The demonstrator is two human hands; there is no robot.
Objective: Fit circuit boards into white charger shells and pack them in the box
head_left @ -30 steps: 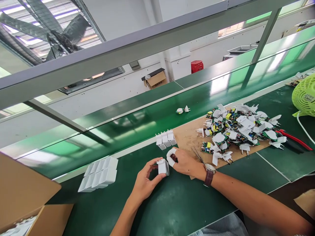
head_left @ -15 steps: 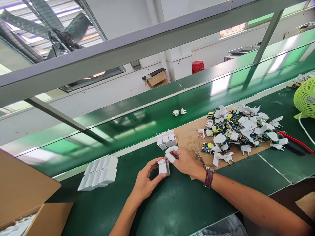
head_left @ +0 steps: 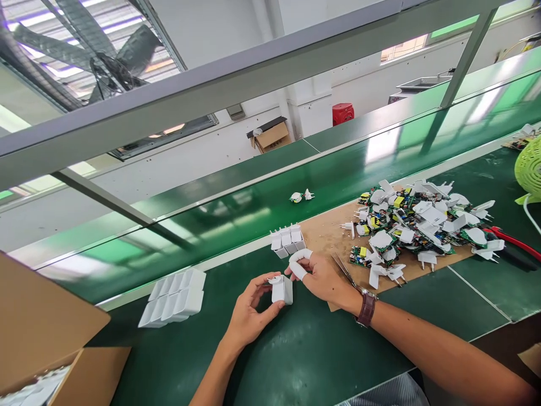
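My left hand [head_left: 253,310] grips a small white charger housing [head_left: 282,290] between thumb and fingers, just above the green bench. A white piece [head_left: 276,279] sits at the housing's top edge. My right hand [head_left: 323,279], with white covers on two fingers, is curled beside the housing's upper right corner. Its fingertips are close together; whether they hold anything is hidden. Tweezers [head_left: 344,269] lie beside that hand, partly hidden by the wrist. Just beyond stand several filled white housings with plug pins [head_left: 288,239].
Circuit boards with white plug parts [head_left: 416,220] are heaped on a cardboard sheet [head_left: 325,228] at right, near red-handled pliers [head_left: 513,242] and a green fan [head_left: 528,169]. Empty white housings [head_left: 173,299] stand left, beside an open carton [head_left: 88,372]. A green conveyor belt [head_left: 236,217] runs behind.
The board with its plug part on the belt has moved a little left. My right hand has shifted slightly right, while my left hand keeps hold of the housing. The view has shifted slightly.
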